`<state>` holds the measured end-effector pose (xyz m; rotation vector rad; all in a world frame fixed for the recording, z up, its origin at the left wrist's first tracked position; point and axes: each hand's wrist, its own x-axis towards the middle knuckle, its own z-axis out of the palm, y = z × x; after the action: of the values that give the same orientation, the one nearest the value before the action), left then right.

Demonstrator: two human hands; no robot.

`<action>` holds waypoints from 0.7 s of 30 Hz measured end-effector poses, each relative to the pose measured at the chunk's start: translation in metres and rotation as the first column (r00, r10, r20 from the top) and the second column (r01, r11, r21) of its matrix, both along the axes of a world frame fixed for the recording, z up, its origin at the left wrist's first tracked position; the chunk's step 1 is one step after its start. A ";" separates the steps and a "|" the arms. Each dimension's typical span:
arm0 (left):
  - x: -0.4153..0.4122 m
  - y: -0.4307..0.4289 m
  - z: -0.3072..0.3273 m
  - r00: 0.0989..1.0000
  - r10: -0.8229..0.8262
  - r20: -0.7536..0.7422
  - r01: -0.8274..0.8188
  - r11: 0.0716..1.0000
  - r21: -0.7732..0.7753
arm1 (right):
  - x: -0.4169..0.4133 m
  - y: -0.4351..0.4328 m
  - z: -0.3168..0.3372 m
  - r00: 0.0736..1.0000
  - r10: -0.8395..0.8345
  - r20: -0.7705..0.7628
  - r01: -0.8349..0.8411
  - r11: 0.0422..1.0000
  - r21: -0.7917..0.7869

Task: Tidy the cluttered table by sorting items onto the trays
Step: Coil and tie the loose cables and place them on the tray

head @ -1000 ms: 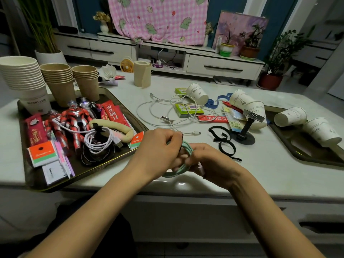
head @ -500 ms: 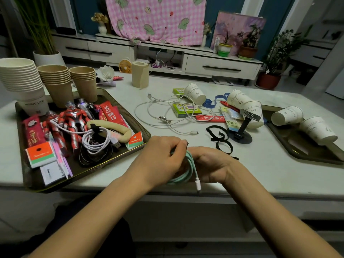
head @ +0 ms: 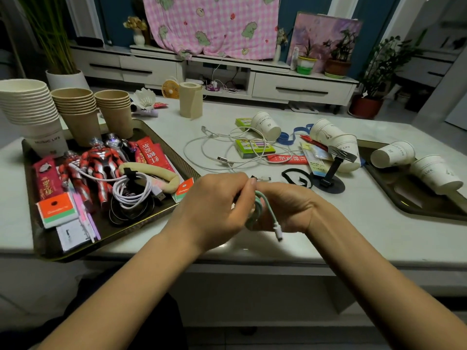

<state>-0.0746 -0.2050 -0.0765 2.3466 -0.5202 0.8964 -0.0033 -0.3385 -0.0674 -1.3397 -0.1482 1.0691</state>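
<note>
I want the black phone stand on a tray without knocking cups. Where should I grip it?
Probably pinch the slim upright stem of the black phone stand from the near side: its round base lies flat on the table, and tipped paper cups lie right behind.

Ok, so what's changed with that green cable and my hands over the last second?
The mint green cable, a loose open loop a second ago, is now gathered into a tighter bundle between the left hand and right hand, and its white plug now dangles below the right hand. Both hands keep their grip. The left tray and right tray stayed put.
</note>
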 end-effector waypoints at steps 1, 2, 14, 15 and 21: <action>0.000 0.002 0.000 1.000 0.019 0.012 -0.019 1.000 0.013 | 0.002 0.000 0.001 0.997 -0.070 0.022 0.069 0.997 0.035; 0.001 0.003 -0.001 0.999 0.042 0.001 -0.042 0.999 -0.013 | 0.003 0.000 0.001 0.990 -0.131 0.047 0.127 0.989 0.069; 0.007 0.001 -0.012 0.975 0.155 -0.159 -0.192 0.948 -0.254 | -0.012 0.011 -0.003 0.748 -0.399 0.530 0.311 0.917 0.251; 0.008 0.000 -0.012 0.972 0.157 -0.173 -0.203 0.933 -0.296 | -0.015 0.013 -0.006 0.649 -0.462 0.604 0.352 0.887 0.301; 0.012 0.003 -0.011 0.957 0.138 -0.256 -0.246 0.854 -0.459 | -0.026 0.017 -0.016 0.431 -0.447 0.784 0.293 0.891 0.346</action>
<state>-0.0631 -0.2023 -0.0872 2.0091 0.0401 0.7409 -0.0296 -0.3216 -0.0835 -1.5542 -0.6306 -0.0874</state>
